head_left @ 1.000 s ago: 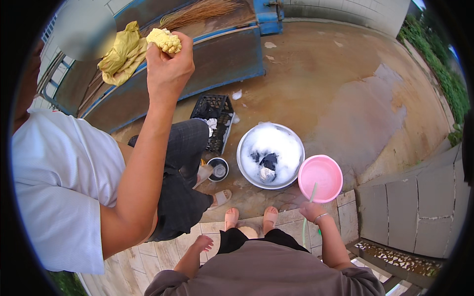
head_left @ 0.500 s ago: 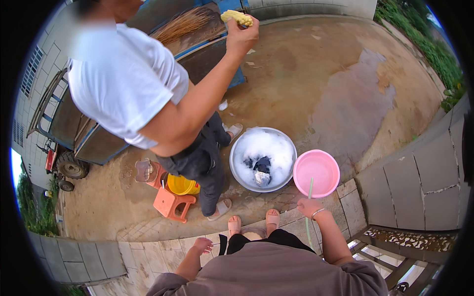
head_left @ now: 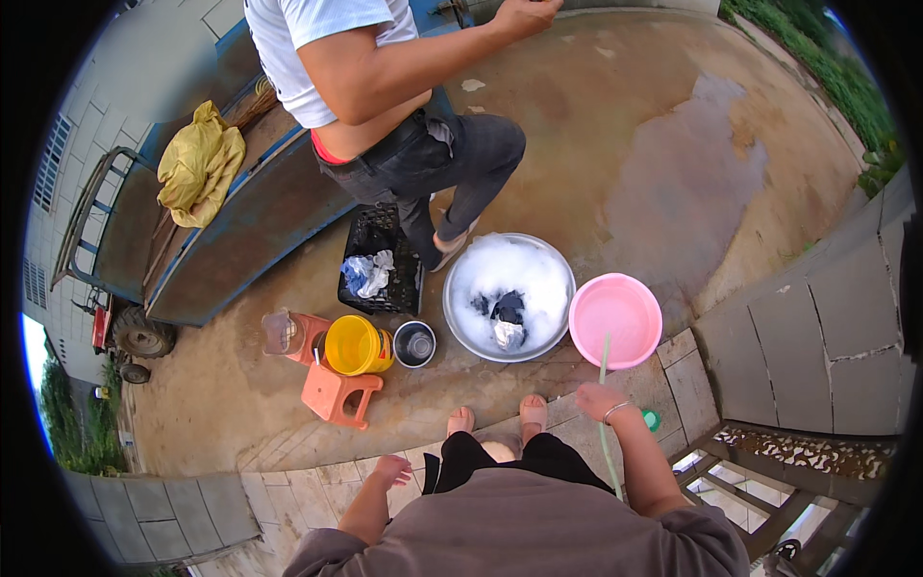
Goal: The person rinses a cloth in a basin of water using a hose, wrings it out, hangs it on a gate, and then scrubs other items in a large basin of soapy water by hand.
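My right hand (head_left: 600,399) grips a thin green hose (head_left: 605,375) whose end points into a pink basin (head_left: 615,320). Left of that basin stands a metal basin (head_left: 509,297) full of white foam with dark and white clothes in it. My left hand (head_left: 392,471) hangs free with fingers apart, above the paved step, holding nothing. My bare feet (head_left: 495,419) stand just in front of the metal basin.
Another person (head_left: 404,106) in a white shirt and dark trousers stands beyond the basins. A black crate (head_left: 385,272) with cloth, a yellow bucket (head_left: 356,344), a small metal pot (head_left: 415,343) and an orange stool (head_left: 336,392) sit left. A blue cart (head_left: 240,231) carries a yellow cloth (head_left: 199,163).
The other person has stepped to the right and further back, arm now lowered. The view has shifted, showing the crate, bucket and stool. My hands have stayed put.
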`<action>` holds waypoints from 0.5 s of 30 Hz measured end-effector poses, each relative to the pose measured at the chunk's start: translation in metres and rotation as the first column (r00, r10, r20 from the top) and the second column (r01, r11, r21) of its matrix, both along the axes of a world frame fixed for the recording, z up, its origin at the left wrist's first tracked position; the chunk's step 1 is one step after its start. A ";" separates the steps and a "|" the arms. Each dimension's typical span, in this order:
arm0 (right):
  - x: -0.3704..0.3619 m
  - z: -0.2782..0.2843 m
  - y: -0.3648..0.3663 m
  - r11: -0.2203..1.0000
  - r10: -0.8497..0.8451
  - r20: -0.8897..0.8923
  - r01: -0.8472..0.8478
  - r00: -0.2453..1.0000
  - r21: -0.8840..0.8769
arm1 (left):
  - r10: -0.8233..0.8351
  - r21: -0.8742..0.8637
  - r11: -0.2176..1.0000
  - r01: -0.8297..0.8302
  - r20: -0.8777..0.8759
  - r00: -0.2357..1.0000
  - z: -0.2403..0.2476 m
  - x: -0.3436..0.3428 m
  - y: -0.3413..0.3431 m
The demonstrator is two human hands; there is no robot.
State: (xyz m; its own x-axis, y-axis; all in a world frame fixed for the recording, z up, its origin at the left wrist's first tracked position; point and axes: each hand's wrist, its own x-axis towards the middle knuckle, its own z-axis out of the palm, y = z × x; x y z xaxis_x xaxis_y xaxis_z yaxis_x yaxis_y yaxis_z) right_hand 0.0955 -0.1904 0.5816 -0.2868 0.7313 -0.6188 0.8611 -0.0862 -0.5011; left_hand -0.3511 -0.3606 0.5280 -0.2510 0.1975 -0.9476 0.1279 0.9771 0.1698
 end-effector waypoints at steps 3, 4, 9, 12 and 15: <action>-0.016 0.008 0.004 1.000 0.007 -0.002 -0.007 1.000 -0.018 | 0.014 -0.055 0.998 -0.015 -0.024 1.000 -0.003 -0.014 -0.012; -0.020 0.010 0.006 1.000 0.012 0.014 -0.011 1.000 -0.029 | -0.005 -0.068 0.998 0.004 -0.013 1.000 -0.006 -0.013 -0.012; -0.030 -0.020 0.008 0.999 -0.013 0.012 0.013 1.000 -0.051 | -0.001 -0.070 0.998 0.003 0.039 0.999 -0.015 -0.012 0.002; -0.046 -0.025 0.013 0.996 0.051 0.049 -0.048 0.997 -0.077 | -0.022 -0.078 0.997 0.029 0.098 0.995 -0.043 -0.029 0.004; -0.075 -0.024 0.025 0.994 0.068 0.096 -0.059 0.993 -0.088 | -0.037 -0.105 0.993 0.052 0.138 0.990 -0.071 -0.053 0.012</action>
State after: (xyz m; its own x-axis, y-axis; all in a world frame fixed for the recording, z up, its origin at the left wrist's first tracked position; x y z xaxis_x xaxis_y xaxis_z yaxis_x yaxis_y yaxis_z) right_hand 0.0209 -0.1657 0.5571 -0.2658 0.6568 -0.7057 0.9109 -0.0685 -0.4068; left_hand -0.4039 -0.3484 0.4565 -0.1116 0.1000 -0.9887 0.1548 0.9845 0.0821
